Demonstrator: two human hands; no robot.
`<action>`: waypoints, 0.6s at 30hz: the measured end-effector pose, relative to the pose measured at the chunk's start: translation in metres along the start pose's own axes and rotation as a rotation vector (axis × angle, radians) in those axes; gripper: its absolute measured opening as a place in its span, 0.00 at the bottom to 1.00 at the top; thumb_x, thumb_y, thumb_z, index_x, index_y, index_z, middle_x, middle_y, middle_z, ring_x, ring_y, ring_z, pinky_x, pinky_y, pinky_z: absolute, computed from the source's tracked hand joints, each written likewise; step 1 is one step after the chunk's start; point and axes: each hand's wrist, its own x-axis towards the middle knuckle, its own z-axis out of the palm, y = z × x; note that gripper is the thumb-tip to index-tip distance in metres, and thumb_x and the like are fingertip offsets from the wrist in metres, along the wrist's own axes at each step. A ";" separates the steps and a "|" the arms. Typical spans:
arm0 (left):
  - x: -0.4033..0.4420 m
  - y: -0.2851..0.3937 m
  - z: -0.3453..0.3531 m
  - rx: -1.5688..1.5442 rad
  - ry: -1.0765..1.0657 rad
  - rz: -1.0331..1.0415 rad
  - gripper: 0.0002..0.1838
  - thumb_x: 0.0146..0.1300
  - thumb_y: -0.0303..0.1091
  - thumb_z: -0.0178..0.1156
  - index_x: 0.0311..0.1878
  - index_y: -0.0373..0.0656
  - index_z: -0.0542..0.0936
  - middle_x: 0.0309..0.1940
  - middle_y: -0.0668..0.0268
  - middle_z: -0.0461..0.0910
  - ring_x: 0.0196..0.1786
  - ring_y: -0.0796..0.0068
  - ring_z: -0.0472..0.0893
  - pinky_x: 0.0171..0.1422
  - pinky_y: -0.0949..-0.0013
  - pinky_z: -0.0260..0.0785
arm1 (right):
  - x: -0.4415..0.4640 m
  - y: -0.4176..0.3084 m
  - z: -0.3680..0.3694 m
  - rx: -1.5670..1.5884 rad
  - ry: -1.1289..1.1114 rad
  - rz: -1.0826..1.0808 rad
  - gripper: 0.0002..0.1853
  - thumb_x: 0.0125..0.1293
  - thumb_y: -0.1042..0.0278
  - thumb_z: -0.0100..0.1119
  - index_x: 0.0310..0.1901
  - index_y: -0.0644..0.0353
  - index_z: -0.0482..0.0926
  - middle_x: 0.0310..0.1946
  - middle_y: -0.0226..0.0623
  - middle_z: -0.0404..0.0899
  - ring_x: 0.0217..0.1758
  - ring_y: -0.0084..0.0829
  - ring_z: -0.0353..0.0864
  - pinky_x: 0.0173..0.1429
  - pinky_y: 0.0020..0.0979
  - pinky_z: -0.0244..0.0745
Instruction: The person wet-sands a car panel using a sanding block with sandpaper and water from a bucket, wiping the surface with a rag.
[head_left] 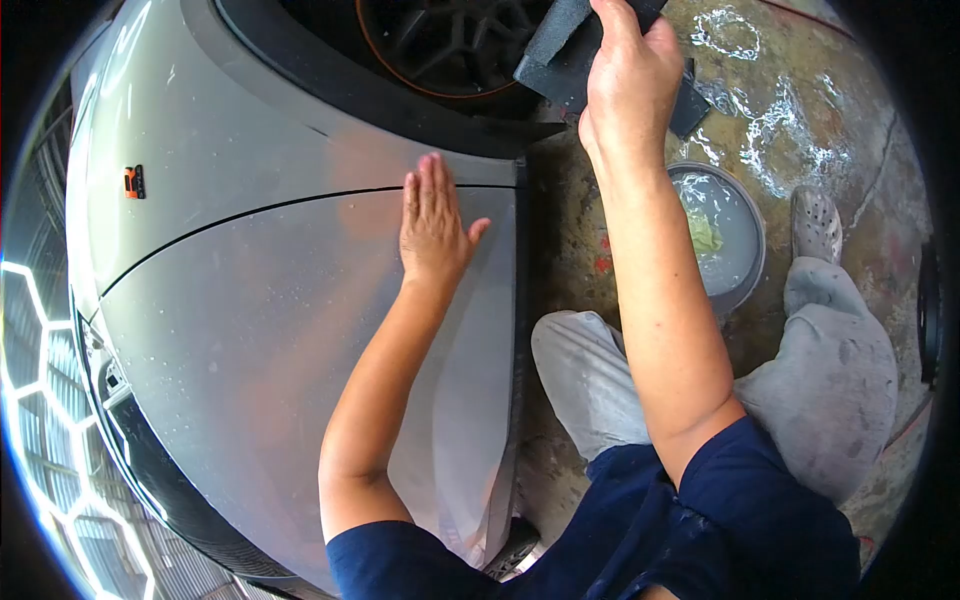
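My left hand [437, 225] lies flat on the silver-grey car's body panel [270, 300], with fingers straight and thumb spread. Its fingertips reach across the dark seam between two panels, just below the wheel arch. My right hand [633, 85] is raised near the wheel, its fingers closed around a dark grey pad [556, 78] with a rough, speckled edge. Part of the pad is covered by the hand and cut off by the top of the view. Small water drops dot the painted surface.
A grey bucket [750, 270] of water with a yellow-green cloth [704, 232] stands beside my legs. Soapy suds [785, 135] lie on the wet concrete floor. A black wheel [450, 45] with an orange rim line sits in the arch. An orange-and-black badge [134, 182] marks the car.
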 end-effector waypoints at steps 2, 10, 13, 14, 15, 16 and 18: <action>-0.010 0.012 0.002 -0.059 -0.073 0.086 0.51 0.77 0.71 0.38 0.84 0.32 0.55 0.88 0.56 0.46 0.90 0.60 0.40 0.91 0.50 0.28 | 0.003 -0.005 0.000 -0.004 0.001 -0.008 0.08 0.74 0.64 0.66 0.44 0.60 0.82 0.34 0.24 0.80 0.33 0.19 0.76 0.39 0.26 0.72; -0.029 -0.038 -0.024 -0.035 0.006 -0.051 0.47 0.79 0.69 0.38 0.86 0.41 0.51 0.89 0.60 0.41 0.90 0.64 0.34 0.91 0.51 0.23 | 0.008 -0.011 0.002 -0.123 0.031 -0.052 0.11 0.73 0.62 0.67 0.42 0.63 0.82 0.34 0.27 0.80 0.34 0.21 0.75 0.41 0.28 0.72; -0.036 -0.068 -0.037 -0.032 0.056 -0.066 0.46 0.79 0.69 0.39 0.87 0.44 0.52 0.89 0.63 0.41 0.90 0.66 0.34 0.91 0.51 0.22 | 0.007 -0.010 0.001 -0.126 0.024 -0.009 0.12 0.73 0.62 0.67 0.42 0.64 0.82 0.34 0.28 0.81 0.34 0.22 0.76 0.41 0.29 0.73; -0.036 -0.076 -0.045 -0.030 0.036 -0.085 0.45 0.79 0.68 0.40 0.87 0.45 0.52 0.89 0.64 0.42 0.90 0.68 0.35 0.91 0.51 0.23 | 0.008 -0.010 0.000 -0.123 0.021 0.017 0.12 0.72 0.62 0.67 0.42 0.64 0.82 0.34 0.29 0.81 0.34 0.23 0.76 0.42 0.29 0.73; -0.036 -0.085 -0.051 -0.004 0.063 -0.098 0.45 0.79 0.68 0.40 0.87 0.45 0.52 0.89 0.64 0.43 0.90 0.68 0.36 0.91 0.50 0.24 | 0.008 -0.009 -0.001 -0.135 0.020 0.000 0.12 0.72 0.62 0.67 0.42 0.64 0.82 0.34 0.29 0.81 0.34 0.23 0.76 0.42 0.29 0.73; -0.035 -0.093 -0.054 0.021 0.090 -0.111 0.45 0.79 0.68 0.40 0.87 0.44 0.52 0.89 0.64 0.43 0.90 0.68 0.37 0.91 0.50 0.24 | 0.010 -0.007 -0.002 -0.150 0.019 -0.017 0.12 0.73 0.62 0.67 0.42 0.64 0.82 0.34 0.29 0.81 0.34 0.23 0.76 0.42 0.29 0.73; -0.034 -0.108 -0.059 0.048 0.165 -0.162 0.46 0.79 0.68 0.40 0.87 0.44 0.52 0.89 0.63 0.45 0.90 0.68 0.38 0.91 0.50 0.25 | 0.011 -0.004 -0.004 -0.165 0.016 -0.023 0.12 0.73 0.62 0.67 0.42 0.64 0.82 0.34 0.29 0.81 0.34 0.23 0.76 0.42 0.30 0.73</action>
